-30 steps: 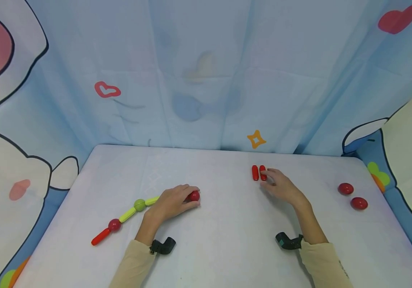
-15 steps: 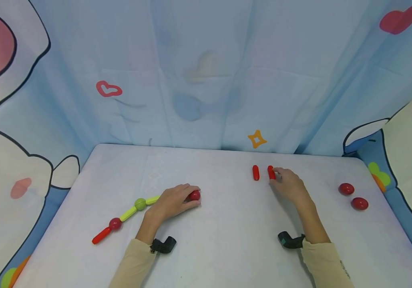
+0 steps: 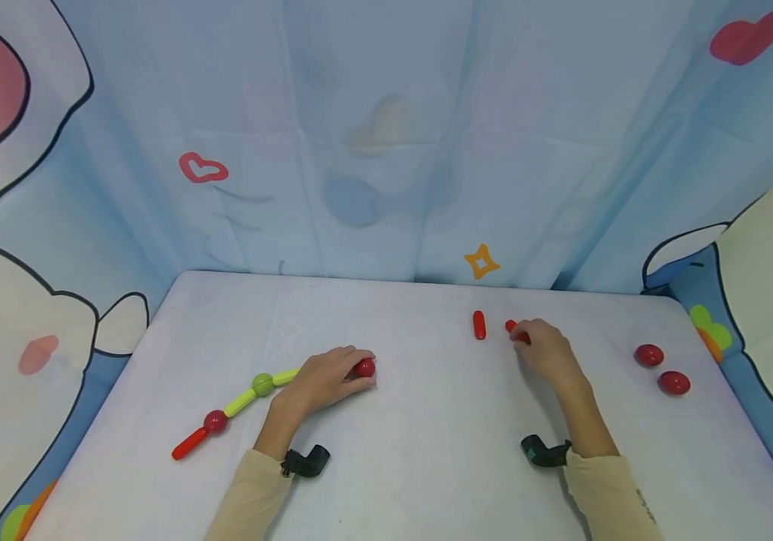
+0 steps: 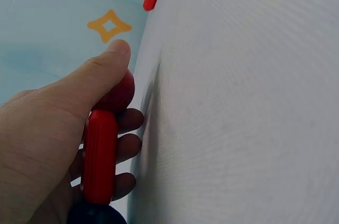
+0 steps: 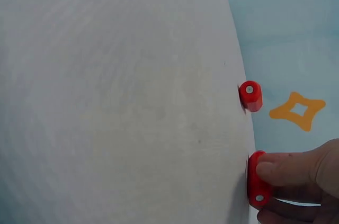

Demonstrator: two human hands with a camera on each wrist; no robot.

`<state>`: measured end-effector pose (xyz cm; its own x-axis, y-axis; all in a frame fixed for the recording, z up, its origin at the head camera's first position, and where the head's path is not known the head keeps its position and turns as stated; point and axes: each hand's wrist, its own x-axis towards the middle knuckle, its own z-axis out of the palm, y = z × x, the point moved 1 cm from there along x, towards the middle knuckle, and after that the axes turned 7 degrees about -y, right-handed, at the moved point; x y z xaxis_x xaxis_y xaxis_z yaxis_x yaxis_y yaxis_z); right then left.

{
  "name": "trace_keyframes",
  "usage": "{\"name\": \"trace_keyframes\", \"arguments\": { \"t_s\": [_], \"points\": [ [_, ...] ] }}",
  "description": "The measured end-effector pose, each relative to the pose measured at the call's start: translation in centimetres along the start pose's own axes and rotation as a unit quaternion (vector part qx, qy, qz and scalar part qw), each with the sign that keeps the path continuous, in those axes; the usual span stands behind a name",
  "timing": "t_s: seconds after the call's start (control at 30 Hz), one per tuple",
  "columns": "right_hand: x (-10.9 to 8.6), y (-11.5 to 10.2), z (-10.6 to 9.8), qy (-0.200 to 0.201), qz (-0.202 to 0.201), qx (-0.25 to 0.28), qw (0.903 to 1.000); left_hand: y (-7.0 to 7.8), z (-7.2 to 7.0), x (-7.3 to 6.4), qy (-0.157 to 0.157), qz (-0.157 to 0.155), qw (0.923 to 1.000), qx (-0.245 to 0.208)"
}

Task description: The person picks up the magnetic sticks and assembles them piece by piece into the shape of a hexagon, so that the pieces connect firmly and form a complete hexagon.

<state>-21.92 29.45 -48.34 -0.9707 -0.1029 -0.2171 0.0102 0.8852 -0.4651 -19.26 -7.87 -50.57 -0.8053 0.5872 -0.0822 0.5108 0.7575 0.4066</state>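
Note:
My left hand (image 3: 325, 379) curls round the near-right end of a chain of rods and balls. In the left wrist view, its thumb and fingers hold a red ball (image 4: 121, 92) and the red rod (image 4: 100, 155) joined to it. Out past the hand, the chain runs left through yellow-green rods (image 3: 240, 403), a green ball (image 3: 262, 385), another red ball (image 3: 215, 421) and a red end rod. My right hand (image 3: 547, 349) pinches a loose red rod (image 5: 258, 180) with a silver dot on its end. To its left a second red rod (image 3: 479, 325) lies alone.
Two dark red balls (image 3: 649, 355) sit at the right of the white table (image 3: 427, 451). A blue printed curtain (image 3: 372, 150) hangs right behind the table's far edge. Each wrist carries a black camera (image 3: 307, 460).
My right hand has drawn one red rod rightward, away from the other, and turned it from pointing straight back to slanting. The left hand and the chain stay in place.

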Motion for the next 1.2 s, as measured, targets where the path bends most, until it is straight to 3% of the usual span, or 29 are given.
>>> {"name": "trace_keyframes", "arguments": {
  "t_s": [0.23,0.37,0.53,0.73,1.0,1.2],
  "points": [
    [-0.2,0.2,-0.6,0.001,0.023,0.028,0.9994,0.1,-0.1,-0.1,-0.001,0.002,1.0,0.0],
    [-0.2,-0.2,-0.9,0.02,-0.018,0.074,0.9969,0.0,-0.1,-0.1,0.003,0.009,1.0,0.003],
    [-0.2,-1.6,-0.8,0.039,-0.098,0.139,0.9847,0.0,-0.2,0.0,0.002,0.012,0.9999,0.011],
    [-0.6,-4.1,0.4,0.0,-0.135,0.196,0.9713,0.1,-0.2,0.0,0.003,0.022,0.9996,0.016],
    [-1.4,-7.5,3.1,-0.055,-0.173,0.22,0.9585,0.1,-0.1,0.0,0.003,0.02,0.9995,0.022],
    [-1.3,-8.7,4.9,-0.086,-0.181,0.2,0.9591,-0.1,0.0,0.0,0.008,0.025,0.9991,0.032]
  ]
}}
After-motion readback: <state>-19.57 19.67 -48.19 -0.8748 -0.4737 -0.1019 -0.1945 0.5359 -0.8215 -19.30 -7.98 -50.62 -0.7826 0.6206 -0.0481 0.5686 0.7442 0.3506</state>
